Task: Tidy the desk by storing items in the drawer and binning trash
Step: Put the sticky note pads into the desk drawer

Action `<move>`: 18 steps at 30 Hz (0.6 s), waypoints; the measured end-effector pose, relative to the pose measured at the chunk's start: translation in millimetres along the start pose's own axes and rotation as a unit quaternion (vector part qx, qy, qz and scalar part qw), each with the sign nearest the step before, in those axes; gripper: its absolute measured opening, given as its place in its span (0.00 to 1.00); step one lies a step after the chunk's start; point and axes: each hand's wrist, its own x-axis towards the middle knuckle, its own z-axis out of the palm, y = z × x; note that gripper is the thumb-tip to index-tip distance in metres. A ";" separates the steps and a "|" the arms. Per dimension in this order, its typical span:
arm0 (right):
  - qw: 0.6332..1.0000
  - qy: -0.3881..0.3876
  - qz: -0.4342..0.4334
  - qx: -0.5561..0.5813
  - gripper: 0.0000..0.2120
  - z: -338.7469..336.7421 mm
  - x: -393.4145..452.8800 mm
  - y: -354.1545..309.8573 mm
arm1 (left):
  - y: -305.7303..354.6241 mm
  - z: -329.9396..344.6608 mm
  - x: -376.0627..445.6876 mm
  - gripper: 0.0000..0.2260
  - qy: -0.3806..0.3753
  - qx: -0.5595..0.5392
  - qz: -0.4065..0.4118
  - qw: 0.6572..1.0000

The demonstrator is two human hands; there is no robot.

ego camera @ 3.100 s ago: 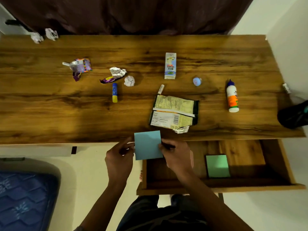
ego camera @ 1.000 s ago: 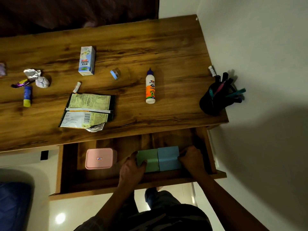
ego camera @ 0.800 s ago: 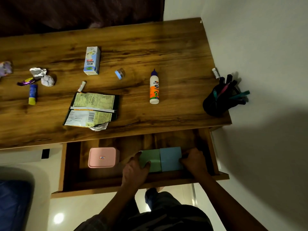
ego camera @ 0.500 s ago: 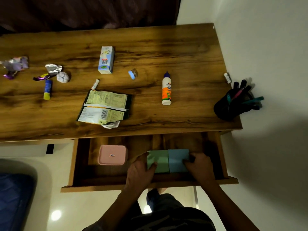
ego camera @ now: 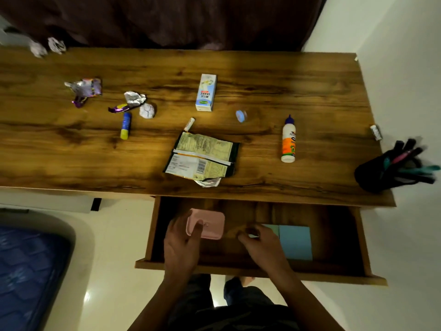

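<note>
In the drawer (ego camera: 334, 237), left hand (ego camera: 182, 244) grips pink box (ego camera: 207, 224), right hand (ego camera: 262, 244) loosely curled, empty – shd slide box beside blue pad (ego camera: 296, 242), w/o tipping.

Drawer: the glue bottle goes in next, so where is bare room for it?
Bare drawer floor lies right of the blue sticky notes, up to the right wall. Between the pink box and the notes, both hands crowd the space.

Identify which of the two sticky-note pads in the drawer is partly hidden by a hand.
The green pad: the right hand covers most of it, while the blue pad beside it lies fully exposed.
</note>
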 end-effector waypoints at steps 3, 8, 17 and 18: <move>0.997 -0.021 0.026 0.069 0.22 24.0 -1.6 -19.6 | -8.1 -15.3 15.7 0.33 -0.036 -0.004 -0.068 0.997; 0.987 -0.049 0.078 0.128 0.29 57.0 8.9 -42.2 | -19.1 -18.9 37.2 0.20 -0.117 -0.104 -0.231 0.960; 0.974 -0.050 0.122 0.184 0.18 77.3 15.5 -46.0 | -8.4 -20.6 46.6 0.35 -0.199 -0.147 -0.283 0.926; 0.977 -0.045 0.111 0.176 0.18 75.8 13.3 -46.9 | 0.3 -24.8 44.0 0.35 -0.210 -0.142 -0.277 0.927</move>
